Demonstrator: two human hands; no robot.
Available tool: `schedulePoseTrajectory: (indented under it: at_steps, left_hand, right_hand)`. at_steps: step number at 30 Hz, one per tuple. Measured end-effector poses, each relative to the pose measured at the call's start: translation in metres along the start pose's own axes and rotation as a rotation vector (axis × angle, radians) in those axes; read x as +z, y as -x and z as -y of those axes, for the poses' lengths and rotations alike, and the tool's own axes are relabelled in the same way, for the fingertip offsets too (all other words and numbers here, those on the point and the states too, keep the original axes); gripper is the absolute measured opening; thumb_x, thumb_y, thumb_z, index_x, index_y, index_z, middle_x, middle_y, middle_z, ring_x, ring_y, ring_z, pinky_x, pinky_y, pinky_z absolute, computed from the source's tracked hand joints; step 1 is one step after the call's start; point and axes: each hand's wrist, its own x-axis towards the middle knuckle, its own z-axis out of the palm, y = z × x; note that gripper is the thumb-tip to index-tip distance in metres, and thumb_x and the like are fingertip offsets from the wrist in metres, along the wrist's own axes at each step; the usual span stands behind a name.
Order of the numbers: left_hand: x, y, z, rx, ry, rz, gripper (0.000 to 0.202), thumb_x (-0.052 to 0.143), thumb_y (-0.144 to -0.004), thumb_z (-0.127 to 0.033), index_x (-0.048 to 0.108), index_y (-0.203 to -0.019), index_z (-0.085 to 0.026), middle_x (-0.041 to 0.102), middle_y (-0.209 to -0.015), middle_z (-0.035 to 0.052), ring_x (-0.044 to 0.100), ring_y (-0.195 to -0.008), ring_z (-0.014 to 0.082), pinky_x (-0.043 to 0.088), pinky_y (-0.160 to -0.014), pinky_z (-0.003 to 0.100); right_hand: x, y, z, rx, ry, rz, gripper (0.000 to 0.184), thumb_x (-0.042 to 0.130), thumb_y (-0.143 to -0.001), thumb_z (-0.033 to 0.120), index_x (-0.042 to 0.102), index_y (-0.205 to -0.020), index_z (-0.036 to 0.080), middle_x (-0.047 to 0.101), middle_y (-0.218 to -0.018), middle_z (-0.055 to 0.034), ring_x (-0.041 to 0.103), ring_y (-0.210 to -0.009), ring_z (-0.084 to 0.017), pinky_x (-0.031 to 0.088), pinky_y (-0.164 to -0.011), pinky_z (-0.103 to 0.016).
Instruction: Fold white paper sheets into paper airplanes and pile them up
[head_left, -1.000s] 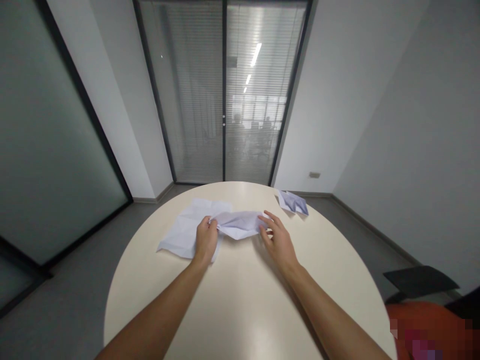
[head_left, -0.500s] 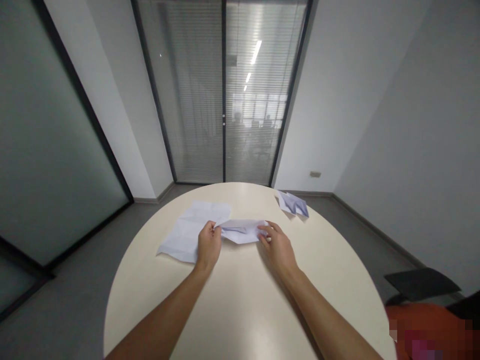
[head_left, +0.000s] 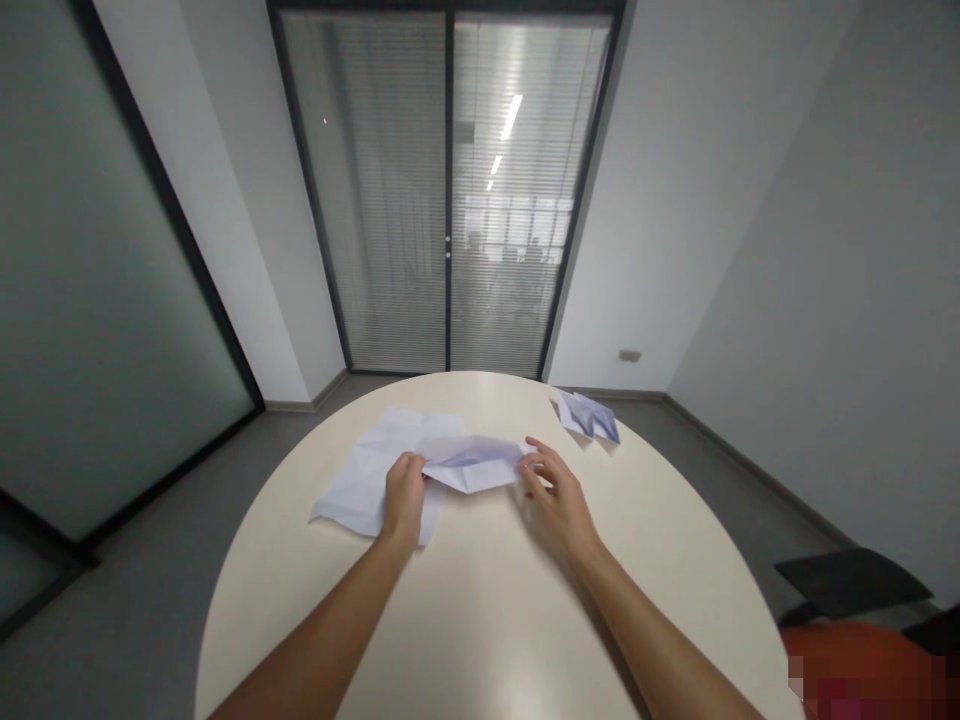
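Note:
A folded piece of white paper [head_left: 474,468] is held just above the table between my two hands, its upper layer parted from the lower one. My left hand [head_left: 405,495] pinches its left end, thumb on top. At the right end, my right hand [head_left: 555,490] grips the edge between thumb and fingertips, with the index finger lifted off. Under and beside my left hand lies a creased, flat sheet of paper [head_left: 360,480]. Farther off to the right, a folded paper piece [head_left: 589,415] with raised creases rests near the table's far edge.
The round cream table [head_left: 480,620] stands before me. Beyond it are glass doors [head_left: 450,200] with blinds. An orange-seated chair [head_left: 862,650] with a black armrest [head_left: 851,580] is at the lower right. White walls and frosted glass surround the space.
The folded paper has opened wider along its top. My left hand has shifted slightly left and down, and my right index finger has lifted. The view has tilted up slightly.

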Motion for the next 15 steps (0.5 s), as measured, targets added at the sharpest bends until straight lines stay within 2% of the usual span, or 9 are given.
schedulePoseTrajectory:
  at_steps: [3,6,10,15]
  left_hand:
    - [-0.002,-0.007,-0.005,-0.210,0.284,0.007,0.010,0.050,-0.070,-0.027,0.053,-0.077,-0.020,0.065,-0.078,0.0023,0.064,-0.074,0.0163,0.054,-0.071,0.029]
    - [-0.005,-0.011,-0.015,-0.369,0.464,0.009,0.015,0.051,-0.069,-0.019,0.057,-0.083,-0.019,0.069,-0.083,0.0059,0.066,-0.074,0.0176,0.057,-0.072,0.030]
    - [-0.013,-0.014,-0.026,-0.508,0.657,0.003,0.022,0.048,-0.068,-0.010,0.059,-0.086,-0.017,0.070,-0.078,0.0051,0.067,-0.068,0.0168,0.058,-0.066,0.029]
    - [-0.023,-0.019,-0.027,-0.555,0.734,0.155,0.017,0.048,-0.070,-0.010,0.059,-0.082,-0.015,0.067,-0.067,0.0048,0.066,-0.058,0.0185,0.057,-0.057,0.029]
  right_hand:
    - [0.001,0.001,0.006,-0.017,-0.205,0.029,0.025,0.062,-0.092,0.047,0.064,-0.092,0.022,0.038,-0.157,-0.0128,0.064,-0.114,-0.027,0.059,-0.075,-0.035]
    - [-0.001,0.002,0.008,-0.087,-0.271,0.112,0.020,0.062,-0.093,0.043,0.064,-0.093,0.023,0.039,-0.157,-0.0104,0.054,-0.130,-0.029,0.058,-0.084,-0.037]
    - [-0.007,0.004,0.009,-0.146,-0.261,0.148,0.016,0.063,-0.094,0.039,0.067,-0.093,0.024,0.042,-0.154,-0.0094,0.063,-0.116,-0.025,0.056,-0.087,-0.039]
    - [-0.012,0.003,0.012,-0.109,-0.363,0.131,0.017,0.066,-0.092,0.042,0.064,-0.092,0.025,0.052,-0.147,-0.0083,0.062,-0.114,-0.024,0.056,-0.086,-0.039]
